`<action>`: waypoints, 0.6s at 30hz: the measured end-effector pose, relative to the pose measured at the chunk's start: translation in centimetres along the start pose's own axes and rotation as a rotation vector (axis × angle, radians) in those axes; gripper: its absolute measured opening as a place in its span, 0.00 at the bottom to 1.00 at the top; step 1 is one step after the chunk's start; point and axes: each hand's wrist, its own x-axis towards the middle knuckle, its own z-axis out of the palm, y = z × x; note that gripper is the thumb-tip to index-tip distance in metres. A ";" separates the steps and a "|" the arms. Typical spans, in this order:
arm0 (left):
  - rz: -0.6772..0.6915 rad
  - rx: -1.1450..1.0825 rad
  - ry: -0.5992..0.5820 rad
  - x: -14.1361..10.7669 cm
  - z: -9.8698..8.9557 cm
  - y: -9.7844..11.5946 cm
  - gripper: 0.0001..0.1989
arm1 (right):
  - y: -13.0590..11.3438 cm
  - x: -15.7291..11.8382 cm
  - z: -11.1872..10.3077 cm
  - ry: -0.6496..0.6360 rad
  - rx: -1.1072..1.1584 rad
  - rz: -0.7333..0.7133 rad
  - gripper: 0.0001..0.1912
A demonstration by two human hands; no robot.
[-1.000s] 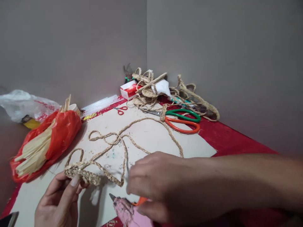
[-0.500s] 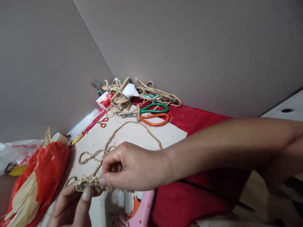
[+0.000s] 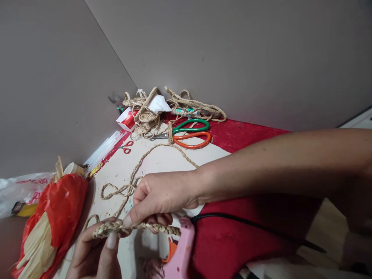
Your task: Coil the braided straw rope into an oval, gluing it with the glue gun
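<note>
A thick braided straw piece [image 3: 158, 228] is stretched sideways low in the head view. My left hand [image 3: 97, 252] pinches its left end between thumb and fingers. From above, my right hand [image 3: 165, 193] is closed on the same braid, its thumb pressing just right of the left fingertips. A thinner braided cord [image 3: 139, 162] loops over the white sheet behind the hands and passes toward the left hand. Just right of the braid lies a pink glue gun [image 3: 183, 248] with an orange trigger [image 3: 171, 248].
Large scissors [image 3: 192, 133] with green and orange handles lie behind the hands, small red scissors [image 3: 126, 147] to their left. Coiled braids [image 3: 145, 116] are heaped against the grey wall. A red plastic bag [image 3: 68, 205] of pale straw stands at left. A black cable [image 3: 247, 221] crosses the red cloth.
My right hand has shifted slightly right and its fingers have moved lower around the braid. More of the braid shows to the right. The view has shifted a little.
</note>
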 end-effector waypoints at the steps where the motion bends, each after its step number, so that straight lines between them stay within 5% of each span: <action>1: 0.009 0.004 -0.009 0.1 0.0 0.0 0.14 | 0.1 0.1 0.0 0.003 0.006 0.002 0.19; 9: -0.031 0.066 -0.007 -0.1 0.1 0.4 0.13 | 0.8 0.2 -0.1 0.051 -0.011 -0.061 0.19; 14: -0.090 0.059 -0.140 0.0 0.1 0.6 0.16 | 1.0 0.3 -0.2 0.093 -0.083 -0.075 0.19; 18: -0.064 0.091 -0.085 0.2 0.4 0.0 0.10 | 1.6 0.6 -0.4 0.073 -0.152 -0.144 0.19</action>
